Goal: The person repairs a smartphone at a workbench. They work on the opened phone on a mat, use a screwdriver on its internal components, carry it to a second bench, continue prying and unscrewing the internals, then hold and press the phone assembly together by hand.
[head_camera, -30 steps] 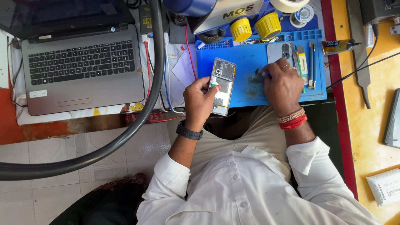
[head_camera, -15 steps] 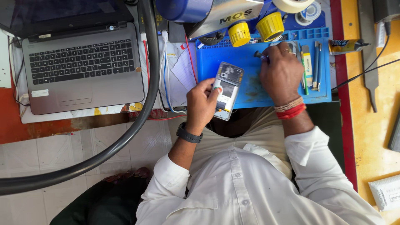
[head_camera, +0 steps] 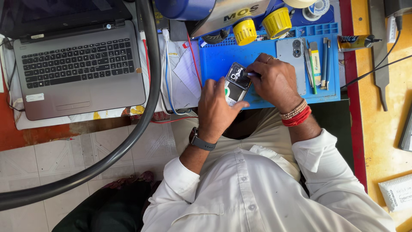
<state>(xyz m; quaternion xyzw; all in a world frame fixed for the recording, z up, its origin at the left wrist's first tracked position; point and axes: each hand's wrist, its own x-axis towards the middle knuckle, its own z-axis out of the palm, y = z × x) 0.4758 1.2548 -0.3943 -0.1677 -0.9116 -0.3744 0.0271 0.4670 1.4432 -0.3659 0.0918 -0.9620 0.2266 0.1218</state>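
An opened smartphone (head_camera: 235,82) with its back off lies tilted over the front edge of a blue work mat (head_camera: 219,60). My left hand (head_camera: 216,107) grips its lower end and side. My right hand (head_camera: 274,79) pinches a thin tool whose tip (head_camera: 254,74) touches the phone's upper part near the camera. The phone's grey back cover (head_camera: 289,49) lies on the mat just beyond my right hand. I wear a dark watch on the left wrist and red bangles on the right.
A grey laptop (head_camera: 77,64) sits to the left. A thick black hose (head_camera: 150,77) curves across. Cables and papers (head_camera: 182,73) lie between laptop and mat. Yellow knobs (head_camera: 277,22), spudgers (head_camera: 315,64), a glue tube (head_camera: 356,41) and tape rolls stand beyond.
My right hand came back from the tools at the mat's far right and now holds a thin tool against the phone's top. The left hand kept holding the phone.
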